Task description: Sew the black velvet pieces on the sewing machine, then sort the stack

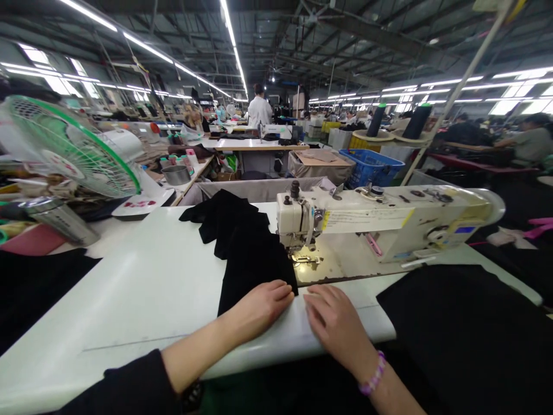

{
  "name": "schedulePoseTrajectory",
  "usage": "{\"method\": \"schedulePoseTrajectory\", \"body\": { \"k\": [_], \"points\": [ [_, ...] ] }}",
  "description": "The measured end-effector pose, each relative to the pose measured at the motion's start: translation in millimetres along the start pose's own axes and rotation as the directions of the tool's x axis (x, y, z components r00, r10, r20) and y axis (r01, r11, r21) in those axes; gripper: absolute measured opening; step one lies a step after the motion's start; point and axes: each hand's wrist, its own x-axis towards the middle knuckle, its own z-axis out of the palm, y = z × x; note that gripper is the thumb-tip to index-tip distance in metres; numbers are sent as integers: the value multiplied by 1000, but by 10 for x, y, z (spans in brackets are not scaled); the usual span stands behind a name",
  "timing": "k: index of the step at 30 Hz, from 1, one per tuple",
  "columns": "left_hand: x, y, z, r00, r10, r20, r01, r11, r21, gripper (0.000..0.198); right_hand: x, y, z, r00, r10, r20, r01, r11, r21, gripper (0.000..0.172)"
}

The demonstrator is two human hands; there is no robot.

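A long piece of black fabric (254,253) lies on the white sewing table (173,276), bunched at its far end and running along the left side of the sewing machine's needle area. My left hand (270,300) is closed on the near right corner of this fabric, fingertips pressed together. Just right of that corner, my right hand (334,323) rests at the table's front, fingers bent but loosely apart from the thumb; I see nothing in it. Beyond both hands stands the white sewing machine (345,219), its presser foot (305,259) over a lit metal plate.
More black fabric (466,323) drapes over the table's right side. At the left are a green-rimmed fan (73,150), a steel flask (60,219) and other dark cloth (38,294). Behind the machine stand a blue basket (374,167) and thread cones (417,124). A person in white (258,112) is farther off.
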Motion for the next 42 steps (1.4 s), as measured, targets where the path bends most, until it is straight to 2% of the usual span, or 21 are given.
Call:
{"method": "schedulePoseTrajectory", "body": {
  "k": [2, 5, 7, 9, 11, 13, 17, 20, 22, 25, 27, 29, 31, 33, 35, 37, 38, 40, 42],
  "points": [
    [40, -87, -22, 1000, -15, -3, 15, 1000, -17, 27, -80, 130, -178, 994, 80, -72, -85, 994, -72, 19],
    [94, -223, -47, 999, -38, -8, 37, 999, -37, 28, -316, 447, -518, 958, 235, -163, -267, 939, -215, 21],
    [129, -318, -52, 999, -53, -9, 53, 998, -45, 29, -526, 696, -720, 906, 376, -196, -421, 849, -319, 27],
    [169, -414, -49, 998, -68, -13, 67, 996, -57, 29, -735, 918, -848, 851, 494, -176, -522, 764, -379, 35],
    [210, -508, -44, 996, -83, -20, 81, 994, -69, 28, -893, 1071, -887, 816, 564, -127, -564, 729, -389, 39],
    [248, -591, -41, 994, -102, -31, 100, 992, -73, 29, -966, 1138, -858, 804, 587, -93, -578, 734, -356, 37],
    [275, -672, -32, 986, -145, -78, 141, 989, -53, 33, -891, 1087, -772, 814, 574, -90, -575, 773, -269, 22],
    [245, -606, 17, 976, -204, -74, 206, 978, 14, 36, -796, 1028, -798, 810, 582, -73, -579, 775, -252, 20],
    [219, -515, 83, 949, -306, -79, 312, 945, 92, 40, -774, 1014, -851, 785, 616, -58, -612, 759, -224, 20],
    [194, -416, 175, 859, -498, -118, 511, 842, 172, 46, -790, 998, -930, 748, 661, -66, -661, 731, -172, 22],
    [195, -454, 181, 818, -568, -88, 573, 796, 196, 47, -803, 976, -972, 747, 658, -94, -664, 732, -152, 20],
    [212, -608, 134, 805, -593, -35, 585, 782, 216, 48, -803, 952, -1010, 747, 652, -134, -665, 735, -135, 18],
    [243, -845, 52, 778, -628, -19, 614, 754, 233, 49, -791, 936, -1052, 726, 660, -192, -684, 722, -106, 16],
    [276, -1072, -48, 725, -688, -39, 674, 696, 249, 52, -774, 922, -1093, 704, 665, -250, -699, 712, -72, 15],
    [303, -1177, -159, 666, -742, -69, 725, 624, 290, 53, -756, 901, -1106, 727, 643, -242, -668, 743, -32, 15],
    [333, -1090, -265, 634, -771, -55, 733, 577, 359, 51, -734, 870, -1068, 789, 589, -178, -602, 798, -32, 13],
    [354, -975, -310, 646, -763, -26, 708, 587, 392, 48, -720, 854, -1030, 822, 552, -141, -563, 824, -61, 11],
    [409, -638, -366, 704, -706, 80, 621, 667, 412, 42, -687, 826, -935, 873, 481, -84, -488, 855, -175, 10],
    [476, -241, -374, 764, -619, 181, 542, 768, 341, 38, -656, 814, -852, 898, 436, -53, -432, 855, -287, 17]
  ]
}}
